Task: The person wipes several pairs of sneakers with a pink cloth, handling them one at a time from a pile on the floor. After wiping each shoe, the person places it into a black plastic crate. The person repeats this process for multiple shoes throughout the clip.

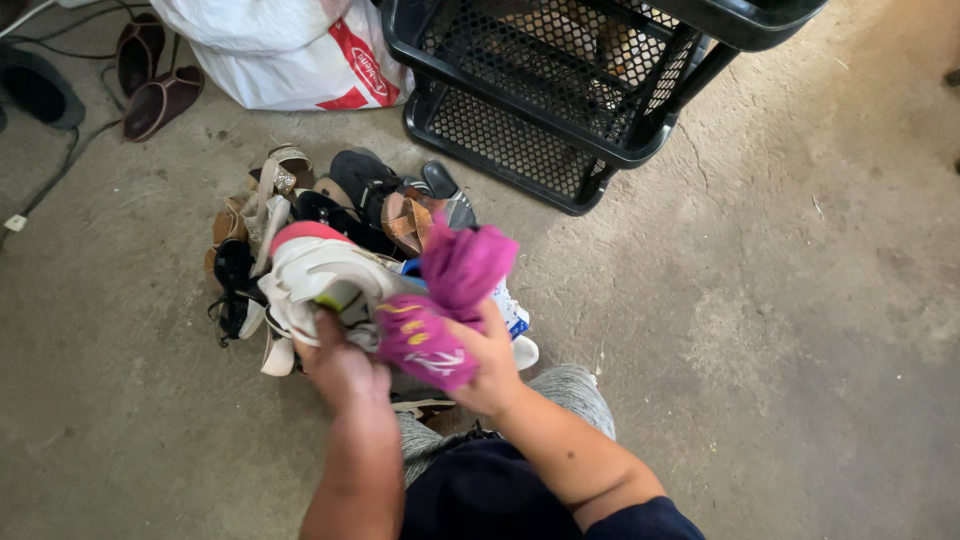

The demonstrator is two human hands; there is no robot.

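Left hand (340,365) grips white shoe (325,275); right hand (490,365), apparently, magenta cloth (450,300).

The bare concrete floor (780,330) carried everything, grey, stained and cracked. A heap of shoes and sandals (330,215) lay on it just left of centre. At twelve o'clock from the heap stood a black mesh rack (560,100), and at eleven o'clock a white plastic bag with red print (280,55). At ten o'clock lay a pair of dark brown slippers (150,80), with cables (60,170) trailing beside them.
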